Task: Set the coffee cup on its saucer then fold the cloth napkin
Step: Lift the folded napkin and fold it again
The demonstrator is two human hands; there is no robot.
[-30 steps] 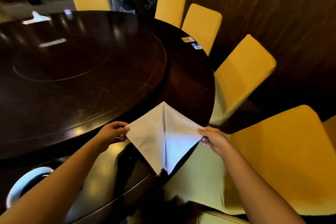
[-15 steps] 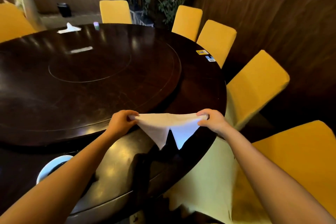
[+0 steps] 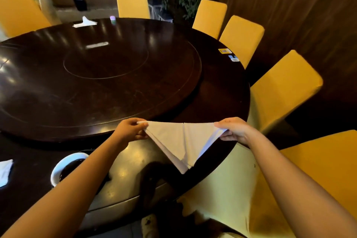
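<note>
Napkin (image 3: 180,141): white cloth, folded to a triangle, straight edge uppermost and stretched level between both hands, point hanging down toward the near table edge. A vertical crease runs down its middle; layered edges show along both slanting sides. Whether the lower point rests on the wood or hangs just clear cannot be told. Held taut at the two top corners, probably to keep the layers aligned and the upper edge straight for the next fold.

Left hand (image 3: 131,131): thumb and fingers pinching the napkin's left corner, other fingers curled under.

Right hand (image 3: 232,130): pinching the right corner, thumb on top, fingers beneath the cloth.

Table (image 3: 222,92): large, round, dark polished wood with a raised turntable in the centre; the napkin is over its near right rim, where the person can reach it with both arms and lay it flat.

Cup (image 3: 65,166): white rim with dark inside, at the near left edge, partly hidden by the left forearm. No saucer can be made out, so the first step cannot be confirmed; judging by the hands, the folding is in progress.

Chairs (image 3: 284,87): yellow covers, ranged round the table's far and right sides, clear of the work
</note>
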